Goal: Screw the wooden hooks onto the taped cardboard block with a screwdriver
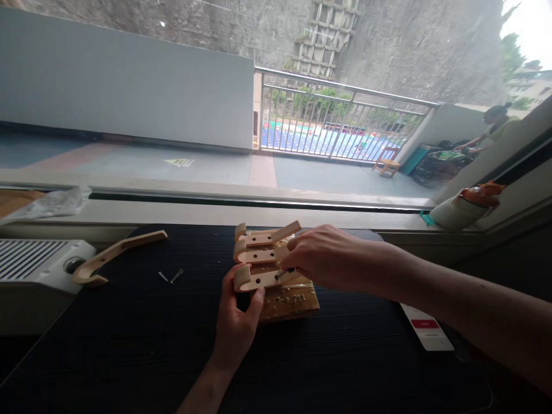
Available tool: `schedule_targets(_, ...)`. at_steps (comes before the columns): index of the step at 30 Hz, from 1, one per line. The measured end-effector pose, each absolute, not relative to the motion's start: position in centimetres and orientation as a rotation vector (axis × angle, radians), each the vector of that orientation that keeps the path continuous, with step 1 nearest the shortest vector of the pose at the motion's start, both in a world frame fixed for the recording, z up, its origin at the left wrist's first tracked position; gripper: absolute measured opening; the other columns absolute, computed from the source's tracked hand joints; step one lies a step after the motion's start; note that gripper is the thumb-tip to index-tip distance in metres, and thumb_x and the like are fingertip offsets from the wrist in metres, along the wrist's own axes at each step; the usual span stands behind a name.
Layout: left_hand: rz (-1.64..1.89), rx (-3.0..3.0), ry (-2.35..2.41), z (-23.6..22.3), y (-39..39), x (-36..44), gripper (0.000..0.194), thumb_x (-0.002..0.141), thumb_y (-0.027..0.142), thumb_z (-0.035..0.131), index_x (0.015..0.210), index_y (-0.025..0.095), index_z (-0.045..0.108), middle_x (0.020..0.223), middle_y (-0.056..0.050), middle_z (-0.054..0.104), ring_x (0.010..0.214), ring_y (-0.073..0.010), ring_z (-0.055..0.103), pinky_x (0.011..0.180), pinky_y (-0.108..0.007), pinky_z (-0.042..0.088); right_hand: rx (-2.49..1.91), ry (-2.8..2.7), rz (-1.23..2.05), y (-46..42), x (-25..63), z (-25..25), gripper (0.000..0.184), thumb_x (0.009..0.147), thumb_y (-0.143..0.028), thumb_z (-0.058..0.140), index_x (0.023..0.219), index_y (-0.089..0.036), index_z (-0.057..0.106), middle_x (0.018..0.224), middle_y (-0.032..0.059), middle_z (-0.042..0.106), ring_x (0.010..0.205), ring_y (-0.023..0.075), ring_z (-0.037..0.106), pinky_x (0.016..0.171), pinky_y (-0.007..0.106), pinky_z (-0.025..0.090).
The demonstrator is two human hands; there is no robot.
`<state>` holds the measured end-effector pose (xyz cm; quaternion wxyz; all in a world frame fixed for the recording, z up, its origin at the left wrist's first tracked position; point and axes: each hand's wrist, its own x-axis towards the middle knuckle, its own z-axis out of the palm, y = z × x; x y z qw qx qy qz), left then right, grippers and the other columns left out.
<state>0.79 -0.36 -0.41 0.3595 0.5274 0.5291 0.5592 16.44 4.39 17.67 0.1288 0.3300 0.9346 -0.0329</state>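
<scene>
Three pale wooden hooks lie side by side across a wooden block that has many small holes in its near part. My left hand grips the curled end of the nearest wooden hook, thumb on the near side and fingers beyond. My right hand is closed above that hook's right hole, around what looks like a screwdriver; most of it is hidden in the fist. Behind are the middle hook and the far hook, each showing two dark holes.
On the black table, a loose wooden hook lies at the left, with screws nearby. A white phone-like object is at the right. A white slatted appliance stands left. Beyond the window, a person bends over dark bags.
</scene>
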Motion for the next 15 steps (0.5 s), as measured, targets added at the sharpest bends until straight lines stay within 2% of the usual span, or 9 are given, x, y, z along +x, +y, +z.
schedule_targets(4,1.421,1.364,1.386,-0.4,-0.3,0.6,0.044,0.078,0.028,0.060,0.119,0.024,0.042,0.123,-0.005,0.051,0.118,-0.0209,0.047,0.103,-0.037,0.036,0.954,2.672,-0.016,4.5,15.0,17.4,0.014,0.075,-0.009,0.052,0.073,-0.015,0.064,0.069,0.0026,0.062,0.061,0.0099,0.049,0.054,0.025,0.023)
schedule_targets(8,1.414,1.364,1.391,-0.3,-0.2,0.7,0.044,0.078,0.028,0.060,0.118,0.023,0.043,0.120,-0.005,0.052,0.114,-0.0212,0.050,0.101,-0.038,0.037,1.115,2.633,-0.044,4.5,14.8,17.2,0.016,0.076,-0.016,0.049,0.070,-0.015,0.065,0.065,0.0035,0.060,0.056,0.0095,0.046,0.052,0.025,0.021)
schedule_targets(11,1.457,1.346,1.332,0.2,-0.5,0.9,0.048,0.076,0.026,0.060,0.121,0.023,0.042,0.124,-0.006,0.051,0.117,-0.0213,0.048,0.103,-0.038,0.035,1.228,2.677,-0.131,4.3,16.1,17.1,0.021,0.077,-0.020,0.046,0.071,-0.019,0.066,0.067,0.0024,0.062,0.058,0.0099,0.047,0.052,0.024,0.022)
schedule_targets(13,1.479,1.311,1.277,0.8,-0.7,0.5,0.054,0.077,0.025,0.059,0.126,0.024,0.038,0.128,-0.007,0.049,0.117,-0.0208,0.049,0.100,-0.036,0.040,1.333,2.701,-0.226,3.8,17.4,16.8,0.023,0.079,-0.029,0.047,0.077,-0.021,0.068,0.067,0.0013,0.062,0.058,0.0100,0.048,0.053,0.023,0.025)
schedule_targets(15,1.505,1.375,1.333,1.4,-0.7,-0.8,0.051,0.078,0.027,0.056,0.126,0.023,0.041,0.124,-0.008,0.051,0.112,-0.0210,0.053,0.093,-0.035,0.045,1.517,2.729,-0.274,3.0,18.7,16.4,0.025,0.081,-0.033,0.046,0.081,-0.024,0.069,0.062,0.0002,0.060,0.053,0.0098,0.047,0.052,0.023,0.025)
